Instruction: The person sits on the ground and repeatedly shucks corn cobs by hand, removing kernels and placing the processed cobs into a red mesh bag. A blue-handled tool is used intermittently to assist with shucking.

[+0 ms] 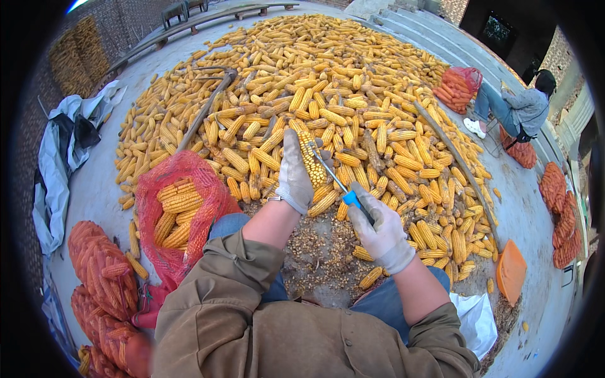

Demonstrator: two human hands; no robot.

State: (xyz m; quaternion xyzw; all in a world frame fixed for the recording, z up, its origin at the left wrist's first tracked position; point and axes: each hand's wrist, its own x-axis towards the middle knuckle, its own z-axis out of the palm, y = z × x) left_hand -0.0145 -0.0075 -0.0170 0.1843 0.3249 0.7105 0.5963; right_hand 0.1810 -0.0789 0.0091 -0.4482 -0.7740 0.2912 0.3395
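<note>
A pale work glove covers each hand. My left hand is closed around a yellow corn cob, held upright over the heap, with some kernel rows showing gaps. In my right hand is a screwdriver-like tool with a blue and dark handle; its thin metal shaft reaches up to the cob's kernels. The exact shape of the tip is hard to make out. Beyond both hands spreads a large heap of husked corn cobs. Loose kernels lie on the ground between my knees.
An open red mesh sack of cobs stands at my left, near filled sacks. A long-handled fork and a pole lie on the heap. An orange scoop is at right. Another person sits by the steps.
</note>
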